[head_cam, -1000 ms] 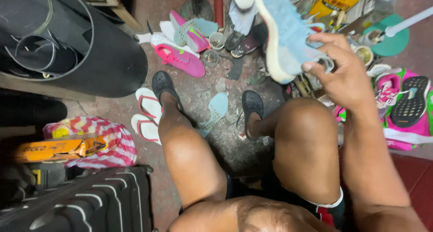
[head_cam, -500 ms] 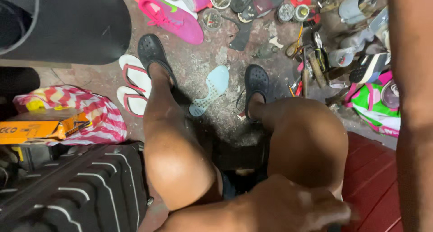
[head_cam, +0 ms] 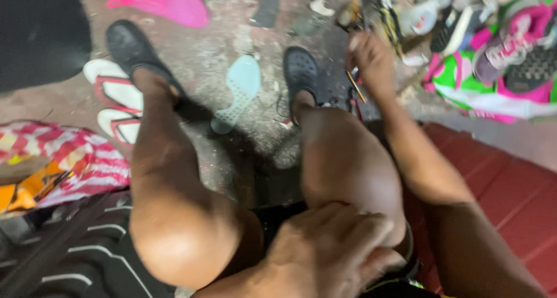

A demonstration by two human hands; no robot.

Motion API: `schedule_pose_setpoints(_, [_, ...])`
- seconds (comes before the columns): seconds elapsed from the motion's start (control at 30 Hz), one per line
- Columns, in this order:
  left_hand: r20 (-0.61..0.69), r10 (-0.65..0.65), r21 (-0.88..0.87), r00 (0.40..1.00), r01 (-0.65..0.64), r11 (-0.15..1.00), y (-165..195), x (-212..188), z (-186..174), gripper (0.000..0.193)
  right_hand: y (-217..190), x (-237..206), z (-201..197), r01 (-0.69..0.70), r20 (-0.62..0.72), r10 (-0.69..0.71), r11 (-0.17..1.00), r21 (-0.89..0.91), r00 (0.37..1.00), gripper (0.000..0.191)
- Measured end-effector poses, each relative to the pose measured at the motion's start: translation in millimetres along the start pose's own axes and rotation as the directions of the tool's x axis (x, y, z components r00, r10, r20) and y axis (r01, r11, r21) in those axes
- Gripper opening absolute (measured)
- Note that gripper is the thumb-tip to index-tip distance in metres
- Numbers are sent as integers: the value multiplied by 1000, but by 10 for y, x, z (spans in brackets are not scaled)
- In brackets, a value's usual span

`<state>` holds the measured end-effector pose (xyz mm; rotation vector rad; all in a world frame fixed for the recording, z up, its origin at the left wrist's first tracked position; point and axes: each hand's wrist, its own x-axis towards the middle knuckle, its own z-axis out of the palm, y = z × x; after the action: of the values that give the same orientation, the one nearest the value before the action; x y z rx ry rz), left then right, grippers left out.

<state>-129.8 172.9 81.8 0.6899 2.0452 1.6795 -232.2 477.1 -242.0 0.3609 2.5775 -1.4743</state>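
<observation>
Just right of the black shoe (head_cam: 301, 72), your right hand (head_cam: 371, 60) pinches a thin stick-like tool (head_cam: 355, 86), angled down toward your knee; your left hand (head_cam: 331, 246) rests flat, holding nothing.

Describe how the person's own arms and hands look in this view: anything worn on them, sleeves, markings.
Both arms are bare, with no sleeves in view. The left hand and right hand are bare too: no gloves, and no rings, watch or bands that I can make out. The picture is blurred, so small markings cannot be told.

Two black clogs (head_cam: 130, 48), two white flip-flops (head_cam: 113, 89), one pale insole (head_cam: 238, 92).
</observation>
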Motion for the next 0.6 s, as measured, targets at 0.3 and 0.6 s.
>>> schedule_pose_setpoints(0.3, [-237,-161,149,958,200,968,81,437,-55,39,611,-1140,-390,-96,-19,94,979,-178,995,31])
schedule_pose_setpoints(0.6, [-438,-349,340,828,512,789,-634,212,178,19,1111,-1165,-606,-207,-46,206,897,-390,978,18])
